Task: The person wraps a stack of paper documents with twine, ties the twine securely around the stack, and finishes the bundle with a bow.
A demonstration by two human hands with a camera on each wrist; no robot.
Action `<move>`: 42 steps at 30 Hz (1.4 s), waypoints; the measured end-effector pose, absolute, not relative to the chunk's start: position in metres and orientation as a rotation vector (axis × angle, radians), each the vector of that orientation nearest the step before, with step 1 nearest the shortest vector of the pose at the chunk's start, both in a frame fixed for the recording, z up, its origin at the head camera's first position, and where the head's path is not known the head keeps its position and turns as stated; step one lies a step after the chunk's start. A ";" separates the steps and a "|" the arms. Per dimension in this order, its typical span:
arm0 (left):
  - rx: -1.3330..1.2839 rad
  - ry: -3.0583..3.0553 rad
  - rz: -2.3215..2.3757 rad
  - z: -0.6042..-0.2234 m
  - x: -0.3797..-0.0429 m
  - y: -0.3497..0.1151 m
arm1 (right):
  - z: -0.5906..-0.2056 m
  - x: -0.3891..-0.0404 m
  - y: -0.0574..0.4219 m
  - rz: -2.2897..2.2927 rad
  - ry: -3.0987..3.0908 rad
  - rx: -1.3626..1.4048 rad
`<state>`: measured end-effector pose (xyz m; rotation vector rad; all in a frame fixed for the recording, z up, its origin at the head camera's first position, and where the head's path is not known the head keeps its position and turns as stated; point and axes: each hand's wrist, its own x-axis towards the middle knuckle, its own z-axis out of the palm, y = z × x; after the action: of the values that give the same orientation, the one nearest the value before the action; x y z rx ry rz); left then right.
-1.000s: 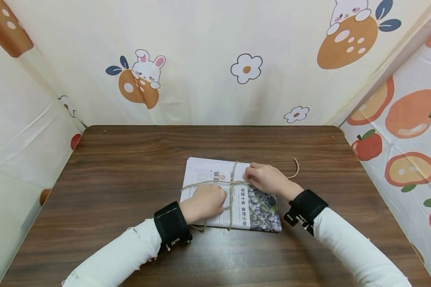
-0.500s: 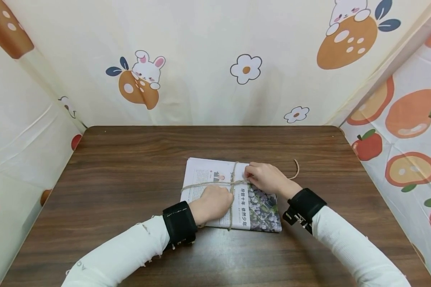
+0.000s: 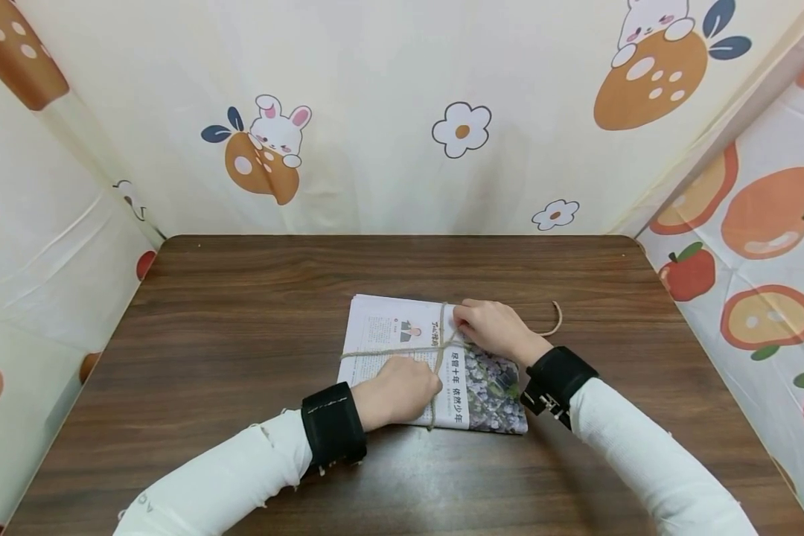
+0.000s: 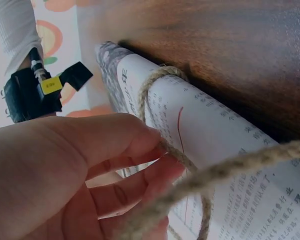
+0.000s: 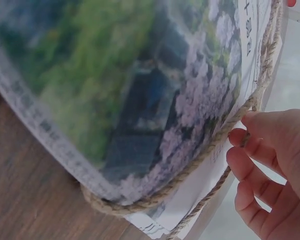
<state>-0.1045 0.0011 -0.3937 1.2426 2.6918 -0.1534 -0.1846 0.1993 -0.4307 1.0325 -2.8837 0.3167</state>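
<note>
A folded newspaper bundle (image 3: 496,398) lies on the brown table, wrapped both ways by a natural-fibre twine (image 3: 382,351) that crosses on its top face. Just below that crossing is my left hand (image 3: 400,391). In the left wrist view, its thumb and fingertips pinch a strand of the twine (image 4: 162,74), while a loose length passes blurred in front. Farther right and up, my right hand (image 3: 499,329) bends over the bundle's upper part. The right wrist view has that hand (image 5: 270,167) pinching the twine (image 5: 210,145) between thumb and fingers. The knot itself is partly covered.
A loose twine end (image 3: 558,316) curls on the table (image 3: 254,298) beyond my right hand. Patterned cloth walls (image 3: 375,171) stand behind the table and along both sides. Black bands (image 3: 333,423) circle both wrists.
My left hand has slid right along the newspaper to the lengthwise strand. Near the crossing, the twine now bends to the right. My right hand has barely shifted.
</note>
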 end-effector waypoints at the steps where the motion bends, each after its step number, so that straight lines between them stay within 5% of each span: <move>1: 1.250 2.691 -0.143 -0.394 -0.104 0.001 | -0.431 -0.185 0.198 0.314 -2.881 1.029; 42: 1.088 2.676 0.069 -0.370 -0.120 -0.031 | -0.422 -0.174 0.221 0.259 -2.868 1.033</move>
<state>-0.1195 -0.0315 -0.3697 1.0877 2.6765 0.0688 -0.1743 0.2206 -0.4224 1.0329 -2.8680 0.2593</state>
